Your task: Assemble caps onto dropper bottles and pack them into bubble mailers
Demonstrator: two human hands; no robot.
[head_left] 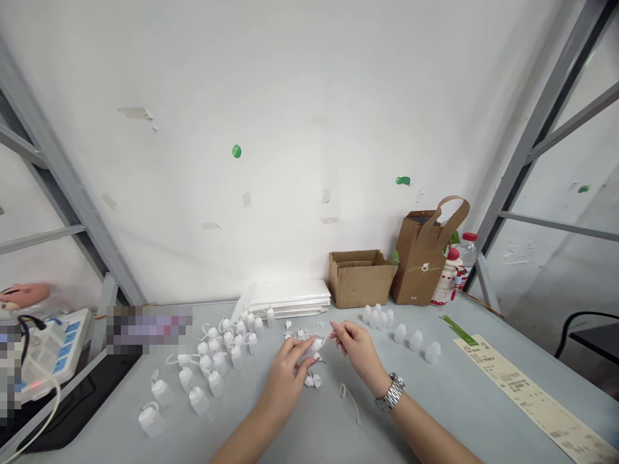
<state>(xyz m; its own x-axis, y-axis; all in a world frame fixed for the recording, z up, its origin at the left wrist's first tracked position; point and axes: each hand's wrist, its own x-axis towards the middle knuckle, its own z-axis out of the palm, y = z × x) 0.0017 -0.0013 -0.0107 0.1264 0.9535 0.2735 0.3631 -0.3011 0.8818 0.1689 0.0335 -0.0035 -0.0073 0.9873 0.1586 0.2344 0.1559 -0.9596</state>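
Near the middle of the grey table, my left hand (289,368) holds a small white cap (316,345) between thumb and fingers. My right hand (355,348), with a metal watch on the wrist, pinches a thin white cord close to that cap. Several loose white caps (313,380) lie just below and behind my fingers. A separate white cord (352,403) lies curled in front of my right hand. To the left stand several small translucent bottles with white caps and cord loops (198,399). Several bottles without cords (432,352) stand at the right.
White flat packets (285,296) are stacked against the wall. Beside them are an open cardboard box (362,285), a brown paper bag (418,274) and drink bottles (468,251). A long printed paper strip (527,393) lies at right; a power strip (60,351) sits far left.
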